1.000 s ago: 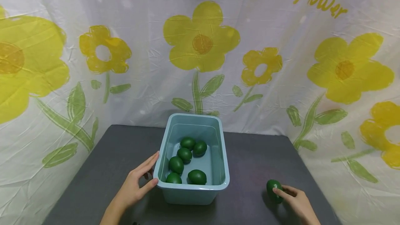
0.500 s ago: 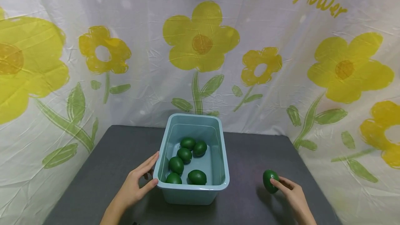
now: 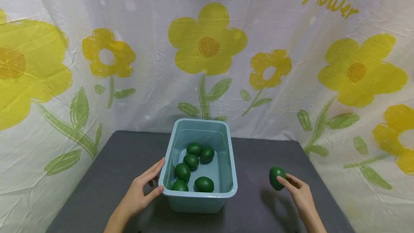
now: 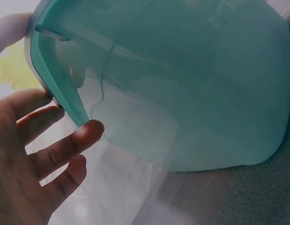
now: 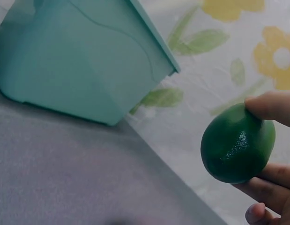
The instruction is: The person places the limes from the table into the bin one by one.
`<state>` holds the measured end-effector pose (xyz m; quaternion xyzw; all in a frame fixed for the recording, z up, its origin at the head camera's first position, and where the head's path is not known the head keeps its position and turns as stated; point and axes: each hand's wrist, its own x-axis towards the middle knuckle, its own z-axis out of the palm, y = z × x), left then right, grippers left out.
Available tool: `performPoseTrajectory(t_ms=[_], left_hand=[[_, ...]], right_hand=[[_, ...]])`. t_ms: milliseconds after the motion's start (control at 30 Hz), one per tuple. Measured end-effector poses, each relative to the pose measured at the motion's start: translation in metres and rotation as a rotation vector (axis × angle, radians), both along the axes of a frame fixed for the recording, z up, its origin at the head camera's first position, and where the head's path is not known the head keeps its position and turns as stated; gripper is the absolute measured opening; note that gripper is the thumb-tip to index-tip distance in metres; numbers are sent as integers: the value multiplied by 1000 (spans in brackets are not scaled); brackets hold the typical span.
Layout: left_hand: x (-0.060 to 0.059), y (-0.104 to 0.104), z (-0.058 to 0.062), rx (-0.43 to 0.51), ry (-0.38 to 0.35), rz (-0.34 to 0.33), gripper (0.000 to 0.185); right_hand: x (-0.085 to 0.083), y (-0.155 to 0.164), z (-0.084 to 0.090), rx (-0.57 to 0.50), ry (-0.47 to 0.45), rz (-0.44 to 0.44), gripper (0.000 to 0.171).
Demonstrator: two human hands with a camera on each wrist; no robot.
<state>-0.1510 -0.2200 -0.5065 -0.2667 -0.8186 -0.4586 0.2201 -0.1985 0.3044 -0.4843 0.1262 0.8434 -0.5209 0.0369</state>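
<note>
Right of the bin (image 3: 231,175), right-hand fingers (image 3: 284,182) pinch a lime (image 3: 276,177), half hidden; left fingers (image 3: 152,171) spread.

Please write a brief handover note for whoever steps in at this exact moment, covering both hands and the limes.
Left hand: open, fingers resting on the left wall of the blue bin, thumb at its near corner.
Right hand: pinches one green lime, lifted off the grey table, right of the bin.
Done: six limes lie in the bin.
Left: the held lime is not in the bin; no other loose limes show.
</note>
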Motion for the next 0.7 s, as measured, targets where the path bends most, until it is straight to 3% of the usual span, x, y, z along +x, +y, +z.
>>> performPoseTrajectory(t_ms=[700], left_hand=[[2,1,1,0,-24,10,69]], right_hand=[[-13,-52,26,-147,277,28,55]])
